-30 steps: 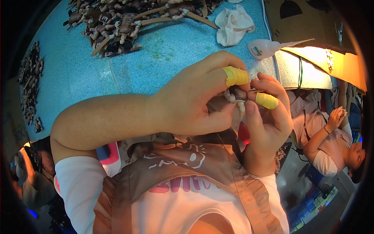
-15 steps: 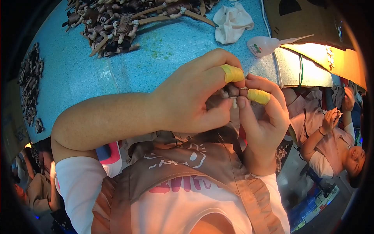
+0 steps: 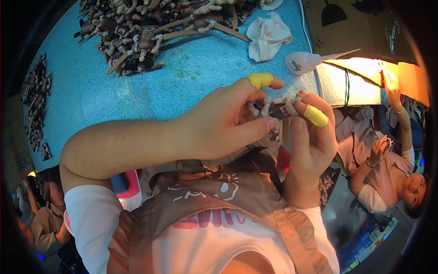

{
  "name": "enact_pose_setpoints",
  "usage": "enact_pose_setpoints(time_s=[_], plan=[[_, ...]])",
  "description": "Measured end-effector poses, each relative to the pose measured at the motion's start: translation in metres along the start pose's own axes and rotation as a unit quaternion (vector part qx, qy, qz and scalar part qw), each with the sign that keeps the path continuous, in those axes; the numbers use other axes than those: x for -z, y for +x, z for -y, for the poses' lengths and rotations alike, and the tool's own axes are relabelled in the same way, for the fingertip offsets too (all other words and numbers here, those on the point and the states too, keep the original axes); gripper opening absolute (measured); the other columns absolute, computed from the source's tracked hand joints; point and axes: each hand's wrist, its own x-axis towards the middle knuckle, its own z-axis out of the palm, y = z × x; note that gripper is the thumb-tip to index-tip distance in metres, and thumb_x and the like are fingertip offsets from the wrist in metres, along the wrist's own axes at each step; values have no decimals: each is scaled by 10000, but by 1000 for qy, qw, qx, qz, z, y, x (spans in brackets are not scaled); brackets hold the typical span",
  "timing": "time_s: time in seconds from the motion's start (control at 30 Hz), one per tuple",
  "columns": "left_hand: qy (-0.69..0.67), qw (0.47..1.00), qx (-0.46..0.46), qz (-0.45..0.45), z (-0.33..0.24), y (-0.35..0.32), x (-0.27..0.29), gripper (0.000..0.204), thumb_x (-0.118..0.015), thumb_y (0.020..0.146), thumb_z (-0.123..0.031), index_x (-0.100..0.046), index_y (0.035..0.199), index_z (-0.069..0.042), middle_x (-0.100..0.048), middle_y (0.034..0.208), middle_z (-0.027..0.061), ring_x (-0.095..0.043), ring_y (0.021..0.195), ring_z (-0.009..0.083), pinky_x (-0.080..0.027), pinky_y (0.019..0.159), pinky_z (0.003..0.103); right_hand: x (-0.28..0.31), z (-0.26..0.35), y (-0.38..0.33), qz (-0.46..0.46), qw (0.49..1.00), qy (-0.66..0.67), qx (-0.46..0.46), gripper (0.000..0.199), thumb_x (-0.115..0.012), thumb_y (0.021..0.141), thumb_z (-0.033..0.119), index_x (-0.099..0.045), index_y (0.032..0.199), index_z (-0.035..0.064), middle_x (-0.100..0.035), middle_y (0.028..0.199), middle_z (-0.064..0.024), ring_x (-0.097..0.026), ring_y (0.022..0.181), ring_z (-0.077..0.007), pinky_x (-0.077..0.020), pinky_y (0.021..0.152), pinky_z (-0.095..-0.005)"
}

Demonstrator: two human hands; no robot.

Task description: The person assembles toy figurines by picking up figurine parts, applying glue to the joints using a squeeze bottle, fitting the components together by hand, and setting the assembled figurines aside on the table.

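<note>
Probably light, stiff doll point(image 3: 277, 110): left hand point(image 3: 226, 122) pinched it at nine o'clock, right hand point(image 3: 314, 142) at three; mid-body hold seemed safest.

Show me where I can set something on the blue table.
The blue table is bare between the small figure pile and the large figure pile, and just below the white cloth. It is crowded under both piles.
</note>
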Motion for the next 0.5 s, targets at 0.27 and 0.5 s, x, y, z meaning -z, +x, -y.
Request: enact_pose_setpoints(time_s=[0.27,0.5], plan=[[75,997,-6,32,-6,-1,1,515,-575,895,-140,-310,1322,-28,-583,906,67,-574,823,99,-459,716,224,-5,-6,-5,-10,992,95,-78,172,-632,817,43,-627,960,-51,-553,1053,-123,-525,989,-214,-405,866,-314],[77,996,22,48,-6,-3,3,500,-600,879,-145,-358,1298,-17,-586,1046,82,-574,931,117,-472,797,249,3,0,-9,40,981,150,-118,350,-699,789,160,-595,1037,-64,-509,1141,-150,-504,1034,-219,-409,869,-313]])
